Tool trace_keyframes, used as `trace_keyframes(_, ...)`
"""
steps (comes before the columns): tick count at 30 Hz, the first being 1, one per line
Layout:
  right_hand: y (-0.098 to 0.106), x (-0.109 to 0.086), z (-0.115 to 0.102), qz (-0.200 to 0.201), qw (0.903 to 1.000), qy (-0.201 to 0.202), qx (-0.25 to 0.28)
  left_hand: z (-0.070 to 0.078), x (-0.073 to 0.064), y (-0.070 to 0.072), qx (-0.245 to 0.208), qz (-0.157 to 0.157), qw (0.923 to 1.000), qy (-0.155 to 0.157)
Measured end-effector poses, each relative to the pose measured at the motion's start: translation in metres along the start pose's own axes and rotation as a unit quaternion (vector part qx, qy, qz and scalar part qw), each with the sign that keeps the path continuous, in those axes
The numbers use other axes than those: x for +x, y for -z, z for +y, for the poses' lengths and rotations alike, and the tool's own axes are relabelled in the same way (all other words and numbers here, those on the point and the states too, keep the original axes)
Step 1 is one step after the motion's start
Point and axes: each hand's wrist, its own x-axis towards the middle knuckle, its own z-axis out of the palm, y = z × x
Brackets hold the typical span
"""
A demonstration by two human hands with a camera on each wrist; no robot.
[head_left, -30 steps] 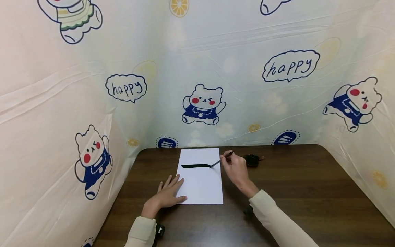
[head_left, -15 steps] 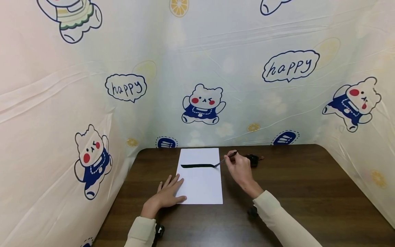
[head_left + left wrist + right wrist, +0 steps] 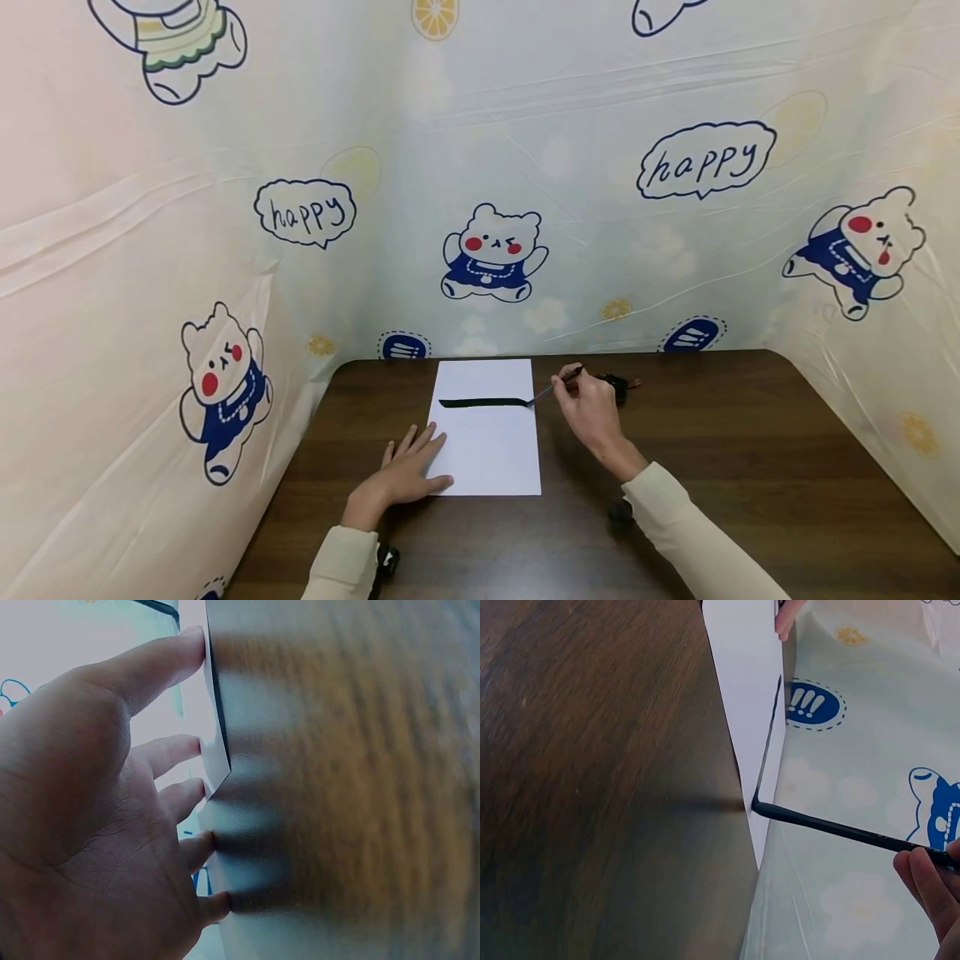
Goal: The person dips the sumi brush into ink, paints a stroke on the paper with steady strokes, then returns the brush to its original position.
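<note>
because only a narrow strip of the paper (image 3: 487, 454) is left right of the tip, i judge the black stroke (image 3: 483, 402) nearly done. the paper lies flat on the table (image 3: 720, 450); stroke runs across its far half, almost edge to edge. done: that one line. left, my guess: finish the end and lift off; paper is bare white beyond and below the line, can't tell if more goes there.

brush (image 3: 832, 826) is tilted, its tip at the paper's right edge by the stroke's end, handle leaning out past that edge. right hand (image 3: 592, 408), just right of the paper, pinches the handle. left hand (image 3: 405, 475) is spread at the paper's left edge, grasping nothing, thumb and some fingertips on the sheet, others on the table beside it.

further right of the paper: a small dark object (image 3: 621, 387), partly behind the right hand, can't id it. patterned cloth (image 3: 585, 258) hangs behind the paper. in the way: left hand covers a bit of the paper's left margin; i see nothing blocking the tip.
</note>
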Motion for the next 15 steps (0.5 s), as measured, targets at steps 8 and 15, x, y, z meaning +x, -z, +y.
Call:
trace_keyframes(8, 0.0037, 0.0001, 0.0038, 0.004, 1.0, 0.007, -0.002, -0.0002, 0.0005, -0.0002, 0.006, 0.0, 1.0, 0.004)
trace_keyframes(15, 0.0067, 0.0004, 0.0036, 0.001, 1.0, 0.005, 0.001, -0.002, 0.0006, -0.0013, -0.003, 0.0, 1.0, -0.002)
